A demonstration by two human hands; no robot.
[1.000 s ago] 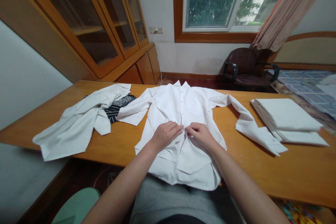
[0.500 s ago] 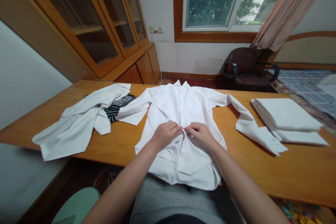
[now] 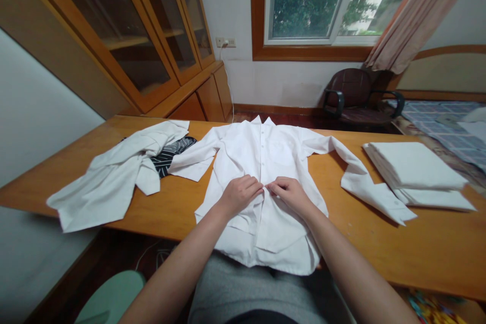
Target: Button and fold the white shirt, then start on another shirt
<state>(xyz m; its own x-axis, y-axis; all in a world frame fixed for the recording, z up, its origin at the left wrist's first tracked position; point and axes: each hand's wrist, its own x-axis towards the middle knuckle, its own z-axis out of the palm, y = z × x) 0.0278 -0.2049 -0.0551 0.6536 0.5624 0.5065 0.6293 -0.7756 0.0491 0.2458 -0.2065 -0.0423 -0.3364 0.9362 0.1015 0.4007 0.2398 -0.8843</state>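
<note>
A white long-sleeved shirt [image 3: 281, 154] lies front up, its collar at the far edge and its hem hanging over the near edge. Buttons run down its front from the collar; the upper part of the placket looks closed, the lower front parts slightly. My left hand [image 3: 241, 195] pinches the placket edge at the middle of the shirt. Close against it, my right hand [image 3: 289, 193] pinches the same strip from the other side, fingertips nearly touching. Whatever button or buttonhole is between the fingertips is hidden.
The shirt rests on a wooden table [image 3: 379, 248]. At left lies a crumpled white garment [image 3: 114, 174] over a black striped cloth [image 3: 170, 157]. Folded white clothes [image 3: 417, 167] are stacked at right. A green stool [image 3: 110, 298] stands below; beyond are a chair [image 3: 351, 91] and a glass-door cabinet [image 3: 152, 30].
Hardly anything differs. My fingertips have shifted very slightly at the placket, and the shirt lies as before.
</note>
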